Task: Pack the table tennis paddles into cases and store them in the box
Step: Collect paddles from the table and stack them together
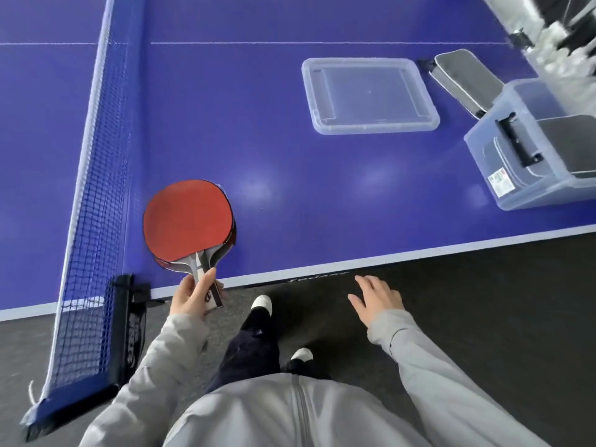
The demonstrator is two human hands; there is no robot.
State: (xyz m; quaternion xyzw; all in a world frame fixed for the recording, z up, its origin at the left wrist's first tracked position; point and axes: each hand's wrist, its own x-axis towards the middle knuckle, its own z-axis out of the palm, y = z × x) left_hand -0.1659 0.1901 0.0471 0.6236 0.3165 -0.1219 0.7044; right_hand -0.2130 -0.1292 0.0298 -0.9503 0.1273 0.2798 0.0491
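We hold a stack of table tennis paddles (188, 225) in our left hand (193, 296), fingers and thumb closed around the handles at the near edge of the table (290, 188). The top paddle shows a round red rubber face, slightly worn-looking at the rim, and beneath it we can make out the dark edges of at least one more blade fanned a little to the right; the handles are pale grey with a darker stripe, and they overlap where our hand grips them. How many paddles are in the stack we cannot tell exactly. The blades lie over the blue tabletop just beside the net (93, 188), which runs from far to near on the left and ends in a black clamp at the table's edge. Our right hand (375, 301) is open, fingers spread, holding nothing, hovering over the dark floor just off the near edge of the table, well apart from the paddles. Far to the right on the table sits a clear plastic box (516, 175) with a black latch on its side and a small label on its wall; a grey case (567, 143) lies inside it. Beyond the box, another grey case (464, 79) with a light trim rests on the table, partly hidden behind the box. To the left of that, the clear lid (369, 96) lies flat on the tabletop.
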